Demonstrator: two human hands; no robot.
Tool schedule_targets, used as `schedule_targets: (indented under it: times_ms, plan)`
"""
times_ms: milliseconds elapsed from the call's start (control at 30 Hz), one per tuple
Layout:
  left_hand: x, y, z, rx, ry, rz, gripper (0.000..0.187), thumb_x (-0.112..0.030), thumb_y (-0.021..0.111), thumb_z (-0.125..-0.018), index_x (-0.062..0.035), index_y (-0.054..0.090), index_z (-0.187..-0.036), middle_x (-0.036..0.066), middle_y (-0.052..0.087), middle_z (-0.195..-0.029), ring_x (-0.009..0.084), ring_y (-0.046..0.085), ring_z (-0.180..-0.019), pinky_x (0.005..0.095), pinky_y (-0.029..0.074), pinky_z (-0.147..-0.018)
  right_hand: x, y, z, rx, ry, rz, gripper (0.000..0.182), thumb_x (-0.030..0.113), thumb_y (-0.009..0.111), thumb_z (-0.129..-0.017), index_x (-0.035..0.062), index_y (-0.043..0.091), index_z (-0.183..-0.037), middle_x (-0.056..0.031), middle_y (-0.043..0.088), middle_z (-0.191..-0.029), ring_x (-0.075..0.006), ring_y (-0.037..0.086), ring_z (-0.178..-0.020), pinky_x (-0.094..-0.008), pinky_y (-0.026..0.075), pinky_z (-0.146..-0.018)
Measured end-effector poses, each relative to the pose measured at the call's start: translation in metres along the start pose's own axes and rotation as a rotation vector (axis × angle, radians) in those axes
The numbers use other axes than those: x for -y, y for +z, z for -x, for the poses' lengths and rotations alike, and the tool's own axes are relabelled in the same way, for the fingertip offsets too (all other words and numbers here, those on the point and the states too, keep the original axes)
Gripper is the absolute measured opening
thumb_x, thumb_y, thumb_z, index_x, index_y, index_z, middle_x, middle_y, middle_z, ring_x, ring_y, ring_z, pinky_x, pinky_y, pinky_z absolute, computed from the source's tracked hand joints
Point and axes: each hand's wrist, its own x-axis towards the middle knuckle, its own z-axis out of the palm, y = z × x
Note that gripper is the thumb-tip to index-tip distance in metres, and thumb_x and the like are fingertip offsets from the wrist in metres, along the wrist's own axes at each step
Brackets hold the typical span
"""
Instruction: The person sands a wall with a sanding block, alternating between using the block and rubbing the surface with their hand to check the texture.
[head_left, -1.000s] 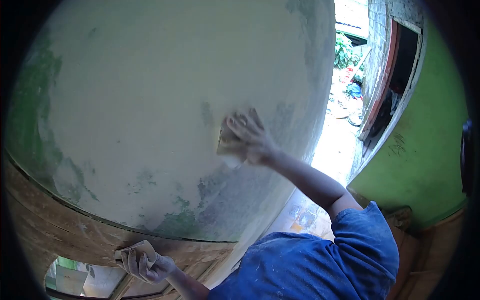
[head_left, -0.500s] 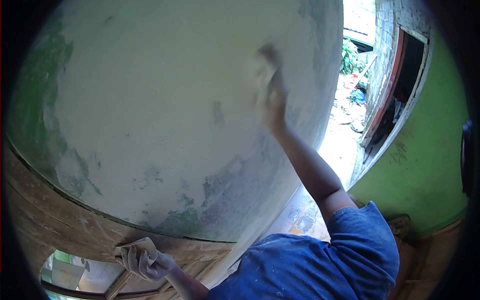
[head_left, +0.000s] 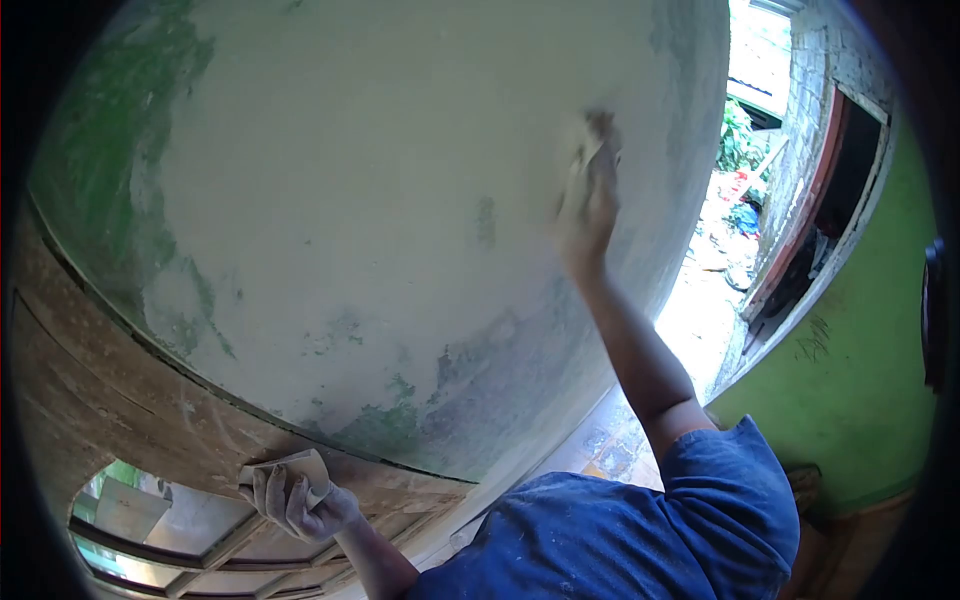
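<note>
My right hand (head_left: 588,205) is raised against the patchy, pale-coated wall (head_left: 380,170). Its fingers press a piece of sandpaper (head_left: 600,150) to the surface, somewhat blurred by motion. Lower left, my left hand (head_left: 305,505), dusted white, grips a folded piece of sandpaper (head_left: 300,468), its pale back facing up. That hand is beside the brown wooden frame along the wall's lower edge. Green paint and grey patches show through the wall's coating.
A wooden frame (head_left: 130,375) with glass panes (head_left: 205,520) borders the wall below. At right, a bright opening leads outside, past a doorway (head_left: 835,200) and a green wall (head_left: 850,370).
The view has shifted, so the wall appears farther right and lower. My right hand remains at the wall and is less blurred now. My left hand still holds its sandpaper.
</note>
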Motion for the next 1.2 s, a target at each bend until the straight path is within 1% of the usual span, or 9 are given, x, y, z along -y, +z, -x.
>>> schedule_targets:
  times_ms: [233,433,567,667,733,800,833,1067,1200]
  plan:
    - [0.002,-0.002,0.003,0.017,-0.011,0.014,0.019,-0.026,0.062,-0.089,-0.0088,0.053,-0.091,0.013,0.062,-0.098,0.0338,0.058,-0.101,0.0564,0.039,-0.096,0.044,0.024,0.088,0.348,-0.545,0.173,0.044,0.026,0.054,-0.09,0.024,0.05,-0.133,-0.0114,0.019,-0.153,-0.0374,0.009,-0.142,-0.0585,-0.01,-0.109]
    - [0.0,-0.002,0.0,0.034,-0.004,-0.014,0.019,-0.026,0.061,-0.089,-0.009,0.053,-0.091,0.013,0.061,-0.097,0.0337,0.058,-0.101,0.0564,0.038,-0.098,0.076,0.044,0.025,0.26,-0.283,0.297,0.059,0.041,0.066,-0.078,0.0321,0.048,-0.133,-0.0097,0.014,-0.154,-0.0404,0.006,-0.141,-0.0629,-0.007,-0.108]
    - [0.001,-0.002,0.001,0.003,-0.039,0.004,0.019,-0.026,0.06,-0.09,-0.0089,0.052,-0.09,0.012,0.061,-0.096,0.035,0.057,-0.102,0.0579,0.037,-0.098,0.087,0.036,0.091,0.75,-0.776,0.196,0.065,0.039,0.057,-0.085,0.0311,0.032,-0.143,-0.0035,0.008,-0.156,-0.0336,-0.001,-0.143,-0.0604,-0.008,-0.109]
    - [0.0,-0.005,0.001,0.057,-0.04,0.007,0.019,-0.026,0.059,-0.09,-0.0091,0.051,-0.09,0.013,0.059,-0.098,0.0371,0.056,-0.103,0.0611,0.036,-0.097,0.058,0.033,0.058,0.613,-0.609,0.223,0.063,0.037,0.055,-0.085,0.0315,0.032,-0.143,-0.0016,0.007,-0.156,-0.031,-0.002,-0.143,-0.0615,-0.008,-0.109]
    - [0.0,-0.004,0.001,0.038,-0.043,-0.006,0.013,-0.023,0.054,-0.09,-0.0102,0.051,-0.089,0.012,0.059,-0.096,0.0357,0.056,-0.101,0.0614,0.037,-0.096,0.046,0.023,-0.019,0.291,-0.61,0.257,0.047,0.019,0.045,-0.092,0.0184,0.042,-0.139,-0.0101,0.021,-0.153,-0.0341,0.01,-0.142,-0.057,-0.004,-0.111]
    - [0.002,-0.004,0.003,0.05,-0.04,-0.036,0.012,-0.023,0.048,-0.09,-0.0115,0.051,-0.088,0.01,0.059,-0.095,0.0342,0.057,-0.1,0.0622,0.038,-0.096,0.037,0.024,-0.077,0.104,-0.098,-0.192,0.036,0.013,0.045,-0.094,0.0095,0.052,-0.129,-0.0137,0.028,-0.15,-0.0378,0.013,-0.141,-0.0538,0.0,-0.111]
    - [0.002,-0.005,0.005,0.039,-0.047,-0.036,0.012,-0.023,0.048,-0.09,-0.0115,0.051,-0.088,0.01,0.059,-0.095,0.0342,0.057,-0.1,0.0622,0.038,-0.096,0.067,0.02,-0.094,-0.049,-0.147,0.121,0.034,0.014,0.042,-0.096,0.0108,0.053,-0.128,-0.0141,0.03,-0.149,-0.0379,0.013,-0.141,-0.0543,0.001,-0.111]
    - [0.001,-0.008,0.006,0.095,-0.061,0.003,0.022,-0.03,0.051,-0.093,-0.0094,0.051,-0.089,0.012,0.058,-0.1,0.0364,0.054,-0.105,0.0617,0.035,-0.099,0.089,0.042,-0.034,0.418,-0.788,0.198,0.049,0.02,0.058,-0.086,0.033,0.047,-0.133,-0.0062,0.029,-0.15,-0.0301,0.013,-0.142,-0.0558,0.003,-0.113]
    - [0.003,-0.01,0.006,0.096,-0.047,0.012,0.023,-0.031,0.05,-0.094,-0.0083,0.051,-0.089,0.012,0.057,-0.098,0.0365,0.054,-0.104,0.0629,0.035,-0.098,0.046,0.031,-0.129,0.079,-0.443,0.076,0.033,0.006,0.044,-0.09,0.0098,0.057,-0.12,-0.01,0.042,-0.142,-0.0329,0.027,-0.138,-0.0557,0.014,-0.11]
